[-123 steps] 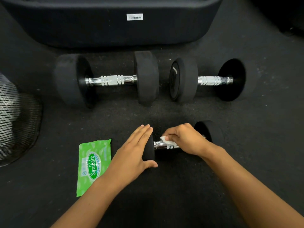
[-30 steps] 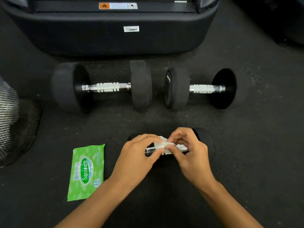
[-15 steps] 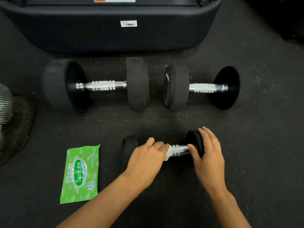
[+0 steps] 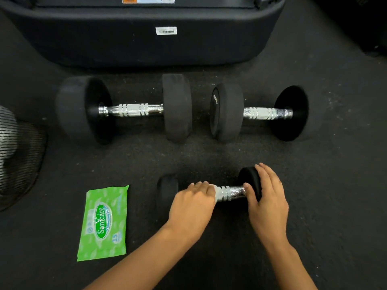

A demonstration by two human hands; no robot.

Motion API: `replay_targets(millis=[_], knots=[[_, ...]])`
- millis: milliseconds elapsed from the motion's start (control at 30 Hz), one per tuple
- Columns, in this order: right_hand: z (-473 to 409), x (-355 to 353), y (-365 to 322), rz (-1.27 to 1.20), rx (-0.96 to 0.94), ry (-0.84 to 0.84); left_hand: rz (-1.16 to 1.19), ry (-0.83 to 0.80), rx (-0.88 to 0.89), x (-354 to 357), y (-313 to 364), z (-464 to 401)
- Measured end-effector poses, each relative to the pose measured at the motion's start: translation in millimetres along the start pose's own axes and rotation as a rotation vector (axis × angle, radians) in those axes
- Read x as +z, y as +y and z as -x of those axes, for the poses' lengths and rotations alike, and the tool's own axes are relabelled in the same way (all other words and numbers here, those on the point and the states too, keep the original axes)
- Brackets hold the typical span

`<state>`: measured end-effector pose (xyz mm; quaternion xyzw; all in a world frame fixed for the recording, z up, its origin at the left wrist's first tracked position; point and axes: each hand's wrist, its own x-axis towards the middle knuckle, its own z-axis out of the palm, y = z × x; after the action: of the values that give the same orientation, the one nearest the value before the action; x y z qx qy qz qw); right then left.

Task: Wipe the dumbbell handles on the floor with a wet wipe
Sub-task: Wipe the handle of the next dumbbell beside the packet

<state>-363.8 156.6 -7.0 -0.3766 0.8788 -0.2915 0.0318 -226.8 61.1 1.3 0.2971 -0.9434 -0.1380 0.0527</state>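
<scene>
wipe pack (image 4: 103, 223) left of small dumbbell (image 4: 230, 192)

Black machine base (image 4: 144, 49) behind; mesh object (image 4: 18, 158) at left.

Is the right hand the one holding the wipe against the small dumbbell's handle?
No, the right hand steadies the small dumbbell's end weight, while the left hand presses the wipe on the handle.

Left hand (image 4: 191, 208) hides most of the wet wipe (image 4: 215, 192)
</scene>
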Motion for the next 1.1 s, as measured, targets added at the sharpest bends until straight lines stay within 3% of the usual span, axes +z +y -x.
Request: replay_targets(millis=[533,767,900,1100], knots=[[-0.4,1.8,2.8,0.041,-0.032,0.007,0.097,0.093,0.035,8.1,7.8,3.4],[1.8,3.5,3.8,0.039,-0.048,0.044,0.025,0.149,0.117,16.2,11.1,9.0],[-2.2,2.8,2.9,0.041,-0.041,0.018,0.028,0.147,0.035,8.9,8.9,5.7],[1.6,2.8,4.6,0.036,-0.051,0.041,0.058,-0.03,-0.017,-5.1,15.6,-3.7]])
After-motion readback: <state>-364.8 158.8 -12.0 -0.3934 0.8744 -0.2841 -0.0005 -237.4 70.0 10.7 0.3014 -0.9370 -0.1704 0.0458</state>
